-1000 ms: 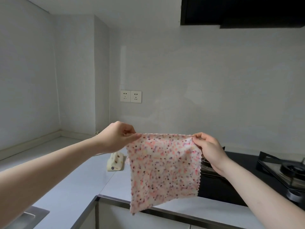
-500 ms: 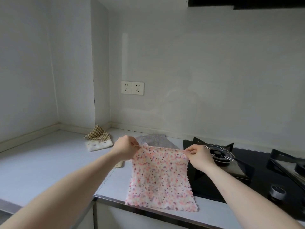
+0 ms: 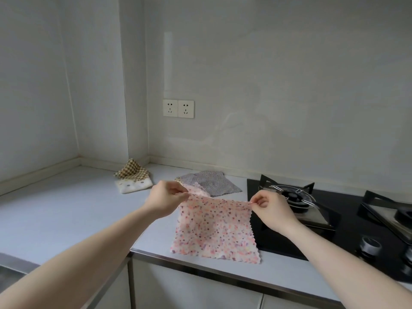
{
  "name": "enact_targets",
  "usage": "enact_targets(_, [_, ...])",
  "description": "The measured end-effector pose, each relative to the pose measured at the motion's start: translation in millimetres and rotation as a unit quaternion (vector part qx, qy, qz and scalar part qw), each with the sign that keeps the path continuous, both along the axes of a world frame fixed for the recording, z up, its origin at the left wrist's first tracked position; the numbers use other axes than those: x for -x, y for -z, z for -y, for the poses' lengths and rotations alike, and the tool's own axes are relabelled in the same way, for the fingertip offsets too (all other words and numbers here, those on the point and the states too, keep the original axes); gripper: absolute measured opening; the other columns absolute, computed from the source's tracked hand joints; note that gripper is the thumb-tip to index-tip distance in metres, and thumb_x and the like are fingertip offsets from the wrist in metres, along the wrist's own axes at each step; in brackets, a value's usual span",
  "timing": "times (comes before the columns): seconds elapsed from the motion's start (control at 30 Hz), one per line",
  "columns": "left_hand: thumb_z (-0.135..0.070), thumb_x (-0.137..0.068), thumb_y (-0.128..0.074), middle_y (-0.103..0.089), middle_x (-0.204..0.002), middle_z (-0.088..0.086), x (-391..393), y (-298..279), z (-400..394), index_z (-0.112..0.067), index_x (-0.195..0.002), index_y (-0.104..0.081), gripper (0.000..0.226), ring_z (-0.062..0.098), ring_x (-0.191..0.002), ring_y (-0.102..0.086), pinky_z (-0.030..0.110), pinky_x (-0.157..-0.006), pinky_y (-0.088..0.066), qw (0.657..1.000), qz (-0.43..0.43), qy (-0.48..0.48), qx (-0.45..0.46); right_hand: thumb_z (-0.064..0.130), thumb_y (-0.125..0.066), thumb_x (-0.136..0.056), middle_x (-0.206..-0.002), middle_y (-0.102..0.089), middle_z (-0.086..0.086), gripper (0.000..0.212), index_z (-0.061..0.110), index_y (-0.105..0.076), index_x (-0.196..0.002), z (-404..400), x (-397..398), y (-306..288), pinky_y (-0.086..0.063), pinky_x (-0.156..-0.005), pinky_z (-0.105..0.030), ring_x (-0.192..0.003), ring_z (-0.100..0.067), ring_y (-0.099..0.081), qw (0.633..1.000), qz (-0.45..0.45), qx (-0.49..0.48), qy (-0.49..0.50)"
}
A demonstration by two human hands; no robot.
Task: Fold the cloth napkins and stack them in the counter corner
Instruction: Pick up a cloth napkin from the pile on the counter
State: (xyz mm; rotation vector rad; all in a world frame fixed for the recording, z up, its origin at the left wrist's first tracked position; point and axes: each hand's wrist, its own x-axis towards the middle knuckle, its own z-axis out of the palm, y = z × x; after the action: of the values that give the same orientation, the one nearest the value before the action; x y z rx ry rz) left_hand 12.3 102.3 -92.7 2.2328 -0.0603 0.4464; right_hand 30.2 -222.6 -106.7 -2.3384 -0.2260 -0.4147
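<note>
Head view
Left hand (image 3: 166,197): pinches the far left corner of the pink spotted napkin (image 3: 214,228) between thumb and curled fingers, raised off the worktop (image 3: 55,215).
Right hand (image 3: 270,209): pinches the far right corner of the same napkin, fingers curled in, over the left edge of the gas hob (image 3: 334,226).
Pink spotted napkin: unfolded, far edge pulled taut between both hands; near part lies flat at the worktop's front edge, just beside the hob's left edge.
Grey napkin (image 3: 211,182): spread loosely near the worktop's back edge, behind the pink one, partly hidden by it.
Folded stack (image 3: 133,179): checked brown napkin on top of a white spotted one, in the worktop's back corner by the wall column.
Gas hob: black, set into the worktop's right part; two burners with pan supports, knobs at the front right.
Wall sockets (image 3: 178,108): pair on the back wall above the worktop.
Sink (image 3: 13,267): rim only, at the lower left edge.
</note>
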Motion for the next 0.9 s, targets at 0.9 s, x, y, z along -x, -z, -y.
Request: enact_targets(0.9, [-0.035,-0.079,-0.071,-0.072,-0.084,-0.021,86.3,62.3,-12.1,-0.034,-0.082,-0.078,0.007,-0.003,-0.082,-0.065,0.021,-0.078,-0.055,0.978,-0.046,0.081,-0.189,0.027,-0.070,-0.077,-0.092,-0.067,0.024,0.008,0.035,-0.072,-0.076,17.3,87.3,50.8,-0.048,-0.082,-0.023,-0.096,0.000,-0.057,0.979,-0.035,0.172,-0.104])
